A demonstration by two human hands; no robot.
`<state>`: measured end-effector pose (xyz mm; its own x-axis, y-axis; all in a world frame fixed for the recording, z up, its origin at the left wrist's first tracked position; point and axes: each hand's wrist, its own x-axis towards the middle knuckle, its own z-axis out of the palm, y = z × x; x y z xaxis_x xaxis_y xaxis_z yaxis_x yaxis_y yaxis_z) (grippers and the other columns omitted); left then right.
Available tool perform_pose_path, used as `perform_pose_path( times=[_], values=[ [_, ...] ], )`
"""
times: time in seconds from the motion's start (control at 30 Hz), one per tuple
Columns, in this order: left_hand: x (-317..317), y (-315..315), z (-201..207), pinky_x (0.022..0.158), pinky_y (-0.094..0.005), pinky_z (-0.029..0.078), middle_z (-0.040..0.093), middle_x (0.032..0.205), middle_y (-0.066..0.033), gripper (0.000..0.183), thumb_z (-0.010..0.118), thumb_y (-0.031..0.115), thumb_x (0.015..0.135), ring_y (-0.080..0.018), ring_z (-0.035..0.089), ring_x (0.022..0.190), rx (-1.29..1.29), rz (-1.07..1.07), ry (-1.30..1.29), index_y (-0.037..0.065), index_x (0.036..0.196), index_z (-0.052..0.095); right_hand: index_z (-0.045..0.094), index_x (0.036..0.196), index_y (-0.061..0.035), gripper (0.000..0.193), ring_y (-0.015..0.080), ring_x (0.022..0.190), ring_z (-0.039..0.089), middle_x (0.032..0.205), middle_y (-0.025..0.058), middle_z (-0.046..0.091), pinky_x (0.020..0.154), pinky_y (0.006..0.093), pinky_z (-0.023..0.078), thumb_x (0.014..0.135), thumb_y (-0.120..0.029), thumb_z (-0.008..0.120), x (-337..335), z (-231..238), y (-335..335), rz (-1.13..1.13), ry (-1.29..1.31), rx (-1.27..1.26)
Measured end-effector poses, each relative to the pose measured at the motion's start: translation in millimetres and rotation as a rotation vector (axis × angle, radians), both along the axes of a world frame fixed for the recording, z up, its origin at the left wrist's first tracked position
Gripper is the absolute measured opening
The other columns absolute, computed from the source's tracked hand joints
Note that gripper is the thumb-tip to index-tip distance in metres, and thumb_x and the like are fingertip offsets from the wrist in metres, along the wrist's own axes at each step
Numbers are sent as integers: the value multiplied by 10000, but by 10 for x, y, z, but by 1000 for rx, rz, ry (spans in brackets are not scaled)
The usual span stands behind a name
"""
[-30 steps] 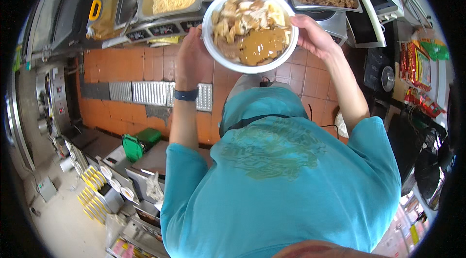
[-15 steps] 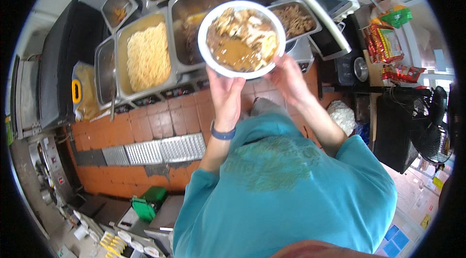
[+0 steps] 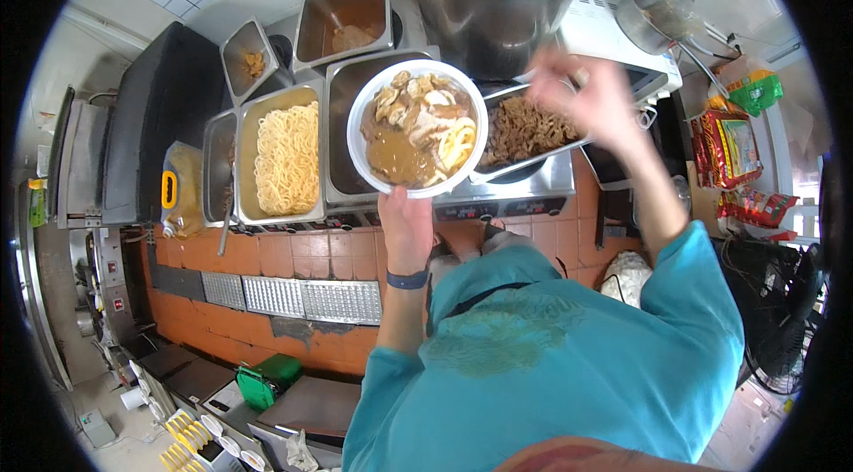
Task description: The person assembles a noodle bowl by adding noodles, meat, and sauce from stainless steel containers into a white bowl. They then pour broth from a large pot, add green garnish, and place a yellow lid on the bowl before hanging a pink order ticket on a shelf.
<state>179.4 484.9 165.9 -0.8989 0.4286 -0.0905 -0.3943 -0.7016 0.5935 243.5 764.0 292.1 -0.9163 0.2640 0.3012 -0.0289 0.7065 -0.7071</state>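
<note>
My left hand (image 3: 406,219) holds a white round bowl (image 3: 357,165) from below, thumb up against its near rim. In the bowl are noodles (image 3: 456,145), brown sauce (image 3: 400,156), mushroom-like slices and pale pieces. My right hand (image 3: 582,99) is raised above the metal tray of shredded brown meat (image 3: 530,130), apart from the bowl. Its fingers are bent but smeared by motion, so whether anything is in them does not show.
A large steel pot (image 3: 480,19) of reddish liquid stands behind the tray. Pans of noodles (image 3: 287,156) and other food line the counter leftward. A white appliance (image 3: 613,32) and red packets (image 3: 727,148) are at right. Metal grating (image 3: 273,296) runs along the tiled floor.
My right hand has let go of the bowl and moved up and right over the meat tray. The bowl now rests in my left hand alone. The view has shifted, showing more of the pot.
</note>
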Motion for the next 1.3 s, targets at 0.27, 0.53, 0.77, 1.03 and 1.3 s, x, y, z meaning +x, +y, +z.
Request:
perform_pose_path(
  times=[0.27, 0.53, 0.77, 1.03, 1.3],
  values=[
    [-305, 277, 172, 1178, -453, 290, 394, 1500, -124, 643, 565, 158, 902, -277, 378, 1389, -270, -78, 202, 16, 1475, 311, 683, 770, -38, 403, 298, 759, 694, 790, 132, 715, 678, 420, 533, 855, -429, 633, -1513, 888, 1713, -86, -1231, 530],
    [-462, 239, 41, 1198, -463, 278, 398, 1499, -135, 647, 575, 129, 882, -290, 380, 1392, -29, -81, -20, 6, 1463, 318, 725, 652, -69, 146, 290, 632, 672, 683, 124, 693, 564, 405, 510, 702, -177, 640, -1457, 713, 1729, -35, -711, 1291],
    [-567, 182, 27, 1196, -467, 275, 410, 1497, -131, 640, 595, 151, 886, -288, 385, 1388, 31, -83, -44, 14, 1456, 338, 712, 770, -61, 165, 266, 644, 684, 692, 108, 696, 558, 423, 498, 762, -202, 625, -1067, 801, 1679, -126, -397, 1498],
    [-690, 172, 18, 1201, -458, 255, 423, 1477, -143, 609, 564, 166, 902, -290, 383, 1384, 25, -101, -21, -7, 1443, 343, 636, 1019, 9, 223, 325, 776, 674, 853, 179, 687, 663, 411, 518, 851, -137, 622, -784, 625, 1812, -265, -494, 1427],
    [-776, 305, 8, 1197, -473, 270, 420, 1477, -149, 605, 569, 154, 900, -309, 382, 1381, 37, -108, -56, -1, 1439, 341, 666, 970, 40, 245, 380, 855, 701, 866, 228, 702, 748, 437, 568, 751, 2, 564, -955, 528, 1646, -283, -668, 1161]
  ],
)
